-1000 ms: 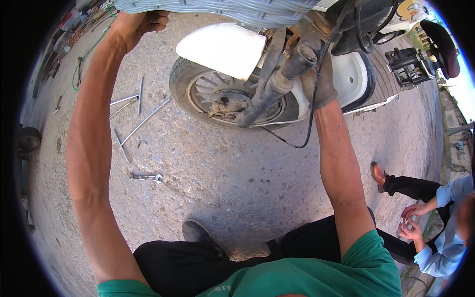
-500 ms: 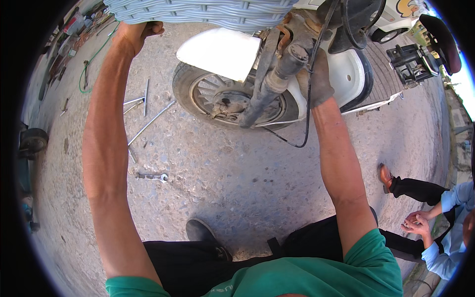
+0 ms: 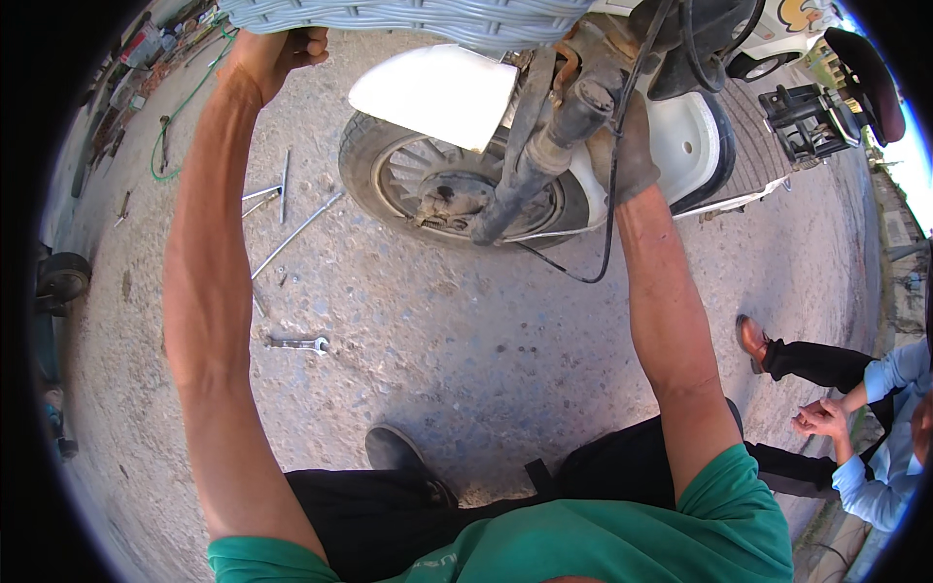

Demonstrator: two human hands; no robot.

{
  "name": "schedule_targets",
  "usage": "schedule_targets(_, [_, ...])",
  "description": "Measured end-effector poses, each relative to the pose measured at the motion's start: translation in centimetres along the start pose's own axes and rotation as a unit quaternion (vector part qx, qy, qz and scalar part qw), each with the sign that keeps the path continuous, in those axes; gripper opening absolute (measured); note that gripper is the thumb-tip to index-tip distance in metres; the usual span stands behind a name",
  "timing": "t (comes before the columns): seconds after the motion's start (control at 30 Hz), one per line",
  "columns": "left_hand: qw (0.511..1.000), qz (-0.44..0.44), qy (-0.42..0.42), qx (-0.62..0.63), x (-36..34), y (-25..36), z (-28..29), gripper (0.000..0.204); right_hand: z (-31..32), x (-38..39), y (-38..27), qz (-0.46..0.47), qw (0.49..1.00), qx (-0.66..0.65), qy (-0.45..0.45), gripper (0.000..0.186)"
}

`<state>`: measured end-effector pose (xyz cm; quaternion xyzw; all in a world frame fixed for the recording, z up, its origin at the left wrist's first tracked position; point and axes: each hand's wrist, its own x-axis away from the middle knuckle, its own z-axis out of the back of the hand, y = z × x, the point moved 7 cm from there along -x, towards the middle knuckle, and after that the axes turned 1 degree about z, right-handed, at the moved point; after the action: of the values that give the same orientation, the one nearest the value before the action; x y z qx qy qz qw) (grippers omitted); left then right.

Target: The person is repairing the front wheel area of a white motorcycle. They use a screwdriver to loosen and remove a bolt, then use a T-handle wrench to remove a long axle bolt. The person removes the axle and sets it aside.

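Below the edge of a grey-blue woven basket [image 3: 418, 24], my bare left hand [image 3: 277, 63] is closed with curled fingers. The basket covers its upper part, so what it grips is hidden. My right hand [image 3: 632, 151] wears a dark grey-brown glove and reaches behind the steering column [image 3: 569, 121] of a white two-wheeler. Its fingers cannot be seen. A black cable [image 3: 609, 223] hangs in front of the glove. Under the basket sits a white front fender [image 3: 432, 92], above the spoked front wheel [image 3: 364, 180].
A combination wrench [image 3: 299, 344], a long metal bar [image 3: 296, 236] and a cross-shaped tool [image 3: 283, 189] lie on the rough ground at left. Several small dark bits [image 3: 515, 349] lie mid-ground. A person in a light blue shirt [image 3: 880, 466] is at right, hands together.
My left hand and the basket have shifted slightly to the right. The gloved right hand stays behind the column. The other person's hands have moved a little.
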<state>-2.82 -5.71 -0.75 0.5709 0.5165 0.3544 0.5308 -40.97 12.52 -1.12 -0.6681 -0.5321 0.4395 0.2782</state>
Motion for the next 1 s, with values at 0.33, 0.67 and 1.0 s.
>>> schedule_targets(0.33, [0.998, -0.060, -0.036, 0.006, 2.3, 2.5, -4.1, 0.039, 1.6, -0.6, 0.9, -0.006, 0.987, 0.142, -0.068, 0.044])
schedule_targets(0.67, [0.995, -0.018, 0.037, 0.091, -0.2, 0.7, 0.5, 0.041, 2.5, -0.6, 0.9, 0.014, 0.972, 0.227, -0.054, 0.031])
schedule_targets(1.0, [0.995, 0.008, 0.038, -0.091, -1.0, -0.5, 2.1, 0.034, 2.7, -0.7, 0.6, 0.042, 0.945, 0.319, -0.061, 0.034])
